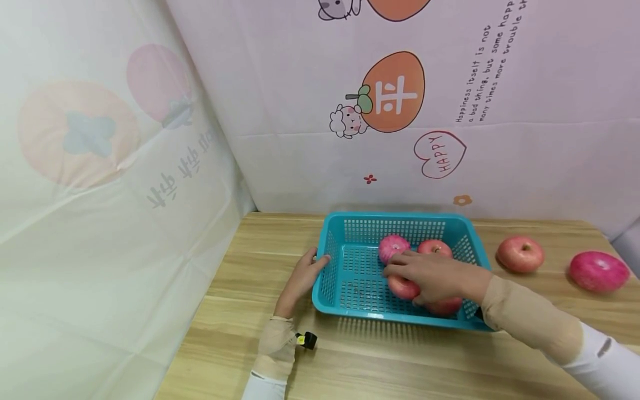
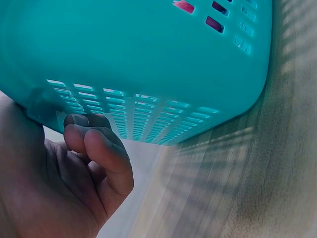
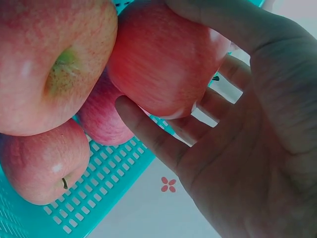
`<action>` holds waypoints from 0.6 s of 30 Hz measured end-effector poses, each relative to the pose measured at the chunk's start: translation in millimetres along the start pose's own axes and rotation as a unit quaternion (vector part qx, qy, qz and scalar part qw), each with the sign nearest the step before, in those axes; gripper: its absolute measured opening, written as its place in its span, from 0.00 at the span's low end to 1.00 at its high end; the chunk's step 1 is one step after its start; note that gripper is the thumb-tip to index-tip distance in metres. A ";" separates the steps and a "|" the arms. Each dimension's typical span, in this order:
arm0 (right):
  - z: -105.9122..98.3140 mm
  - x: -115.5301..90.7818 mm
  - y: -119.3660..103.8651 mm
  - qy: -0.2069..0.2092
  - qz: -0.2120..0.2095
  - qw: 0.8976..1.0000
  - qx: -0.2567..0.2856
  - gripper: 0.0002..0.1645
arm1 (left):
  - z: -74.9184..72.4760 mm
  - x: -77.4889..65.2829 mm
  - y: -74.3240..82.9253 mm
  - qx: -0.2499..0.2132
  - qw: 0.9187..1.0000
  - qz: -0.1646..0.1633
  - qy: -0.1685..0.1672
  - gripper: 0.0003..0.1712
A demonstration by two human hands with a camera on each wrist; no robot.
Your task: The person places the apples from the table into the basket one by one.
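Observation:
A turquoise plastic basket [image 1: 380,318] with lattice walls stands on the wooden table. My left hand [image 1: 302,278] grips its left rim, thumb over the top; in the left wrist view the fingers [image 2: 110,153] curl against the outer wall. Inside the basket, my right hand [image 1: 437,273] holds a red apple [image 3: 158,59] between thumb and fingers. Around that apple lie a striped pink round fruit [image 1: 394,245], a red apple [image 1: 434,246] at the back and another apple [image 1: 446,307] by the front wall, partly hidden by the hand.
Right of the basket, a red apple [image 1: 520,254] and a bright pink oval fruit [image 1: 599,271] sit on the table [image 1: 225,344]. A printed pale cloth [image 1: 300,166] hangs behind the table, and another [image 1: 100,250] hangs along the left. Each wrist wears a tan band.

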State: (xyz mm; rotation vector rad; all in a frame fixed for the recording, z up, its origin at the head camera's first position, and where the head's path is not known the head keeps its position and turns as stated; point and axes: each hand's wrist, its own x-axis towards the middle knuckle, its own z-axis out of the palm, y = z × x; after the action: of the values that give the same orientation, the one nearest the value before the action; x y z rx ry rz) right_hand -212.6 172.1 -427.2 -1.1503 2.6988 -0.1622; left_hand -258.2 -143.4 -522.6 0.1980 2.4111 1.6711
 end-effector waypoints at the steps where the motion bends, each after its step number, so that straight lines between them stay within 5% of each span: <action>1: 0.6 0.6 0.2 -0.002 0.002 1.000 -0.002 0.44 | 0.0 0.1 -0.2 0.000 1.000 0.001 0.000 0.26; 18: 9.5 9.7 -0.8 -0.029 -0.006 0.999 -0.019 0.45 | -1.1 -1.4 0.2 -0.016 1.000 -0.007 -0.016 0.27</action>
State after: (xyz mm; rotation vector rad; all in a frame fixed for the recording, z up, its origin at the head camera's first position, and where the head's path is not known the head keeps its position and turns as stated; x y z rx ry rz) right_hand -216.4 164.3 -437.7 -1.1627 2.6554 -0.0784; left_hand -257.0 -144.7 -521.9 0.2003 2.3557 1.6852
